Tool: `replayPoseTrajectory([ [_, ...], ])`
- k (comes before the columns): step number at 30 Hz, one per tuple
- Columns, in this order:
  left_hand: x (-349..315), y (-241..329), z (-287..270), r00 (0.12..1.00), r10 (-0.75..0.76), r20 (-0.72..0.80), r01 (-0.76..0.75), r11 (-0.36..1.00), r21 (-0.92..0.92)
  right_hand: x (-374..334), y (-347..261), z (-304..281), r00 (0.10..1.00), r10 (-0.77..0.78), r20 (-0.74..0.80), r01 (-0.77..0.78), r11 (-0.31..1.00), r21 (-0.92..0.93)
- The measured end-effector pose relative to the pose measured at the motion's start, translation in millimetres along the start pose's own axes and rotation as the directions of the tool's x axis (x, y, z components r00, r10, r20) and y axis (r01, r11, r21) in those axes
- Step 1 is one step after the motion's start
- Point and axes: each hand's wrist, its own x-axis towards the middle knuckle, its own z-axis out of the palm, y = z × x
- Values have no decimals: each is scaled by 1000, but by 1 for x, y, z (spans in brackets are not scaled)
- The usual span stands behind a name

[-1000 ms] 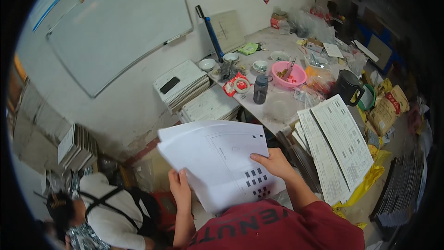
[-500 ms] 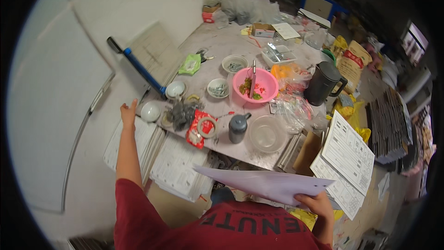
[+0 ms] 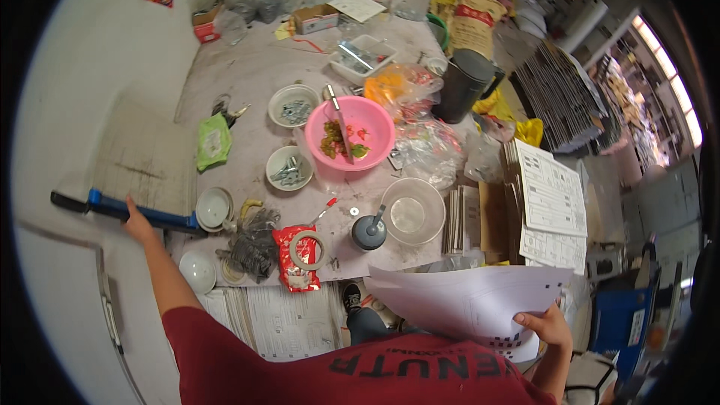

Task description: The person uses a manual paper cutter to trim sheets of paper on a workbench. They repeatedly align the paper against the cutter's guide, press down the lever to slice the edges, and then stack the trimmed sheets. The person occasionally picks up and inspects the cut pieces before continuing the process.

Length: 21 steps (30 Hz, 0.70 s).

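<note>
My left hand (image 3: 138,223) is at the blue arm of a paper cutter (image 3: 154,216), on the far left. One finger shows over the bar and the hand appears closed round it; the other fingers are partly hidden. The arm has a black handle, and a worn grey board (image 3: 142,169) lies on its far side. On the right my right hand (image 3: 546,325) pinches the edge of a large, curved white sheet (image 3: 457,300) with dark printed marks, thumb on top. The sheet hangs in front of my red shirt, above the table's front edge.
White bowls (image 3: 197,271), a pink basin (image 3: 375,131) with a knife, and a red packet (image 3: 289,261) under a tape roll crowd the table. Nearby are a grey bottle (image 3: 368,233), a clear tub (image 3: 412,214), a dark jug (image 3: 461,90) and stacked printed sheets (image 3: 551,187).
My left hand has moved from open beside the cutter onto its blue arm. The view has turned rightward. My right hand still holds the sheet, which now curves more.
</note>
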Motion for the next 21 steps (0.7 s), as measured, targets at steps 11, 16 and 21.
replayPoseTrajectory([
  [11, -70, 55, 19, 966, 249, -62, -247, 968, 39, 15, 32, 2, 961, 212, 176, -148, 935, -321],
  [16, -35, 94, 12, 852, 522, -39, -509, 845, 164, 14, 42, -6, 883, 378, 279, -184, 825, -535],
  [21, -23, 160, 5, 346, 936, 61, -817, 268, 511, -2, 88, -24, 916, 260, 305, -184, 949, -256],
])
